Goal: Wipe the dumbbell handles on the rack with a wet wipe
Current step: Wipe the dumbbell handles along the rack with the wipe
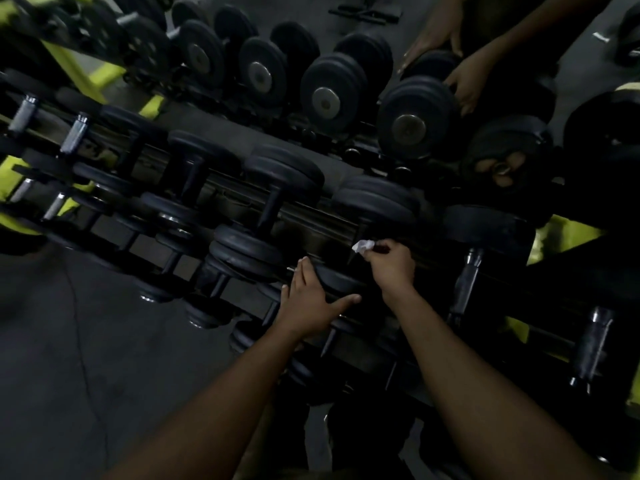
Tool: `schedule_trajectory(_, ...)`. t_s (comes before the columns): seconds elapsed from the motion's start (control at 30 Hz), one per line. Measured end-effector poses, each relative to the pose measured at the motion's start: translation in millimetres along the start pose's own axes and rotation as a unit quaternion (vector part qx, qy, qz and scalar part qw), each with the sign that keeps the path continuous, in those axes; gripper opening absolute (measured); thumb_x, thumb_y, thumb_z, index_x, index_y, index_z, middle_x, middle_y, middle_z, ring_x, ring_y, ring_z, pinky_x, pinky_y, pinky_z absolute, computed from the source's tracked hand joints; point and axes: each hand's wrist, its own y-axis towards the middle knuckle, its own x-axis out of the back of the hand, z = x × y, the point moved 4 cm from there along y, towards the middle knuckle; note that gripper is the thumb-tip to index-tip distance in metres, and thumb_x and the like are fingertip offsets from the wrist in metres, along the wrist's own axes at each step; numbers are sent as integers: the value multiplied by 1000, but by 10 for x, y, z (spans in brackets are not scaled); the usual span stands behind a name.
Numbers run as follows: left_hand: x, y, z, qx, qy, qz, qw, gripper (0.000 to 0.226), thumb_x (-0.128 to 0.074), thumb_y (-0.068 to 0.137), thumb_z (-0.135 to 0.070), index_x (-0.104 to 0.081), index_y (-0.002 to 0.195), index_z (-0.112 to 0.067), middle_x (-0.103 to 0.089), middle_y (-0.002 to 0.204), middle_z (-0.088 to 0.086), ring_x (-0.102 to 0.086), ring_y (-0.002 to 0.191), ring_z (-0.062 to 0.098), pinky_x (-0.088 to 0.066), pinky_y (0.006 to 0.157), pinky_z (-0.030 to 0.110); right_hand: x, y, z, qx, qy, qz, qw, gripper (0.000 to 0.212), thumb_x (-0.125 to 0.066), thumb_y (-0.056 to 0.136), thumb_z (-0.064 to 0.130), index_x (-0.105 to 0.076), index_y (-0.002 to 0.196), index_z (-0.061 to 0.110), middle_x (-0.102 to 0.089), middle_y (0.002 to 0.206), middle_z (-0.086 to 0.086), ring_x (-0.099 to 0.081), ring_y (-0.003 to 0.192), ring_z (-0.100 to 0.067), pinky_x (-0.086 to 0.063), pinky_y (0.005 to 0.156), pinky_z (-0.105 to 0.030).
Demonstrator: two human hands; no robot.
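Note:
A dark rack with yellow-green frame parts holds rows of black dumbbells. My right hand is closed around a crumpled white wet wipe, pressed at the handle of a black dumbbell in the middle of the rack. The handle itself is hidden by my hand and by shadow. My left hand lies flat with fingers spread on the near head of that dumbbell.
Another person's two hands grip a large dumbbell on the far side of the rack. More dumbbells line the back row. Silver-handled dumbbells sit at the left. Grey floor lies at the lower left.

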Motion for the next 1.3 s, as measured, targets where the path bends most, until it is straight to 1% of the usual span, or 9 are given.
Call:
schedule_trajectory(0.17, 13, -34, -9, 0, -4, 4, 1000, 135, -56, 73, -86, 16, 160, -11, 11, 170, 6, 1, 157, 21, -5, 126, 50, 4, 94, 125, -93, 317, 28, 943, 10, -70, 86, 9, -68, 84, 19, -70, 82, 4, -66, 76, -15, -53, 67, -27)
schedule_trajectory(0.37, 11, -9, -8, -1, -8, 7, 1000, 135, -58, 73, -86, 15, 160, -13, 11, 170, 4, 1, 157, 21, -5, 126, 51, -24, 6, 26, -82, 221, 109, 966, 17, -70, 74, -1, -77, 87, 8, -72, 81, 0, -67, 79, -15, -53, 73, -25)
schedule_trajectory(0.47, 9, 1, 15, -4, -7, 11, 1000, 135, -58, 73, -85, 14, 160, -12, 9, 170, 5, -1, 157, 22, -7, 125, 52, -38, -97, -31, -52, 113, 211, 970, 21, -79, 74, 3, -74, 94, 0, -73, 75, -1, -68, 67, -7, -51, 59, -15)
schedule_trajectory(0.7, 7, 8, 18, -3, -4, 19, 1000, 137, -56, 71, -88, 16, 160, -12, 10, 170, 6, -4, 156, 24, -9, 125, 52, -62, 124, -92, -54, -29, 189, 980, 24, -83, 68, 13, -60, 71, 15, -54, 61, -5, -47, 54, -15, -37, 50, -21)
schedule_trajectory(0.83, 6, 20, 17, -2, -8, 21, 1000, 137, -56, 71, -89, 16, 160, -13, 10, 170, 4, -3, 156, 24, -9, 125, 52, -57, 157, -167, -99, 19, 187, 977, 15, -76, 74, 4, -68, 85, 9, -69, 85, -13, -64, 73, -25, -52, 62, -28)
schedule_trajectory(0.93, 5, 29, 30, -4, -8, 27, 1000, 138, -55, 70, -90, 16, 160, -13, 11, 170, 4, -3, 157, 23, -9, 125, 52, -123, 172, -102, -126, 142, 186, 964, 34, -68, 80, -7, -61, 109, 11, -66, 87, -11, -62, 69, -19, -51, 57, -25)
schedule_trajectory(1.03, 8, 15, 22, -3, -6, 21, 1000, 138, -56, 70, -89, 15, 160, -12, 10, 170, 5, -3, 157, 23, -10, 125, 53, -166, 243, -23, -144, 287, 151, 935, 34, -48, 80, -22, -61, 96, 5, -62, 80, -8, -59, 67, -18, -51, 51, -19)
schedule_trajectory(1.1, 13, 9, 14, -2, -6, 12, 1000, 137, -57, 71, -87, 14, 160, -12, 9, 170, 5, -3, 157, 22, -10, 125, 52, -194, 298, -5, -156, 328, 130, 923, 35, -40, 79, -20, -65, 96, -3, -69, 93, -19, -57, 79, -24, -50, 65, -22)
schedule_trajectory(1.3, 8, 24, 26, -2, -3, 19, 1000, 138, -56, 70, -89, 15, 160, -12, 9, 170, 6, -3, 157, 23, -12, 125, 53, -103, 174, -26, -138, 197, 237, 941, 39, -44, 78, -5, -73, 101, 7, -71, 91, -8, -62, 73, -18, -50, 65, -27)
